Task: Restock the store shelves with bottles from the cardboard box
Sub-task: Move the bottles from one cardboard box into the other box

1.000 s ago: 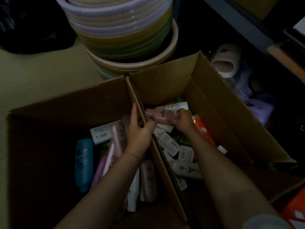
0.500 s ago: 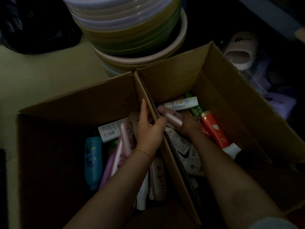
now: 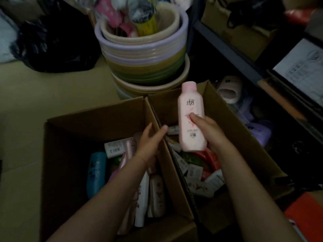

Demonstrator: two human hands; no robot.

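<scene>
An open cardboard box [image 3: 97,126] sits on the floor, its upright middle flaps [image 3: 176,173] splitting it in two. Both halves hold several bottles and tubes lying flat, among them a blue bottle [image 3: 97,172]. My right hand [image 3: 208,131] grips a pink bottle [image 3: 191,119] upright above the right half, cap up. My left hand [image 3: 150,144] holds the top edge of the middle flaps, thumb on the right side and fingers on the left.
A tall stack of plastic basins [image 3: 145,55] stands just behind the box. Dark metal shelving [image 3: 232,49] with cartons runs along the right, slippers [image 3: 229,89] and purple packs at its foot. A black bag [image 3: 56,44] lies at far left.
My right hand has lifted the pink bottle out of the right half of the box and turned it upright. My left hand stays on the flaps. The camera has tilted up.
</scene>
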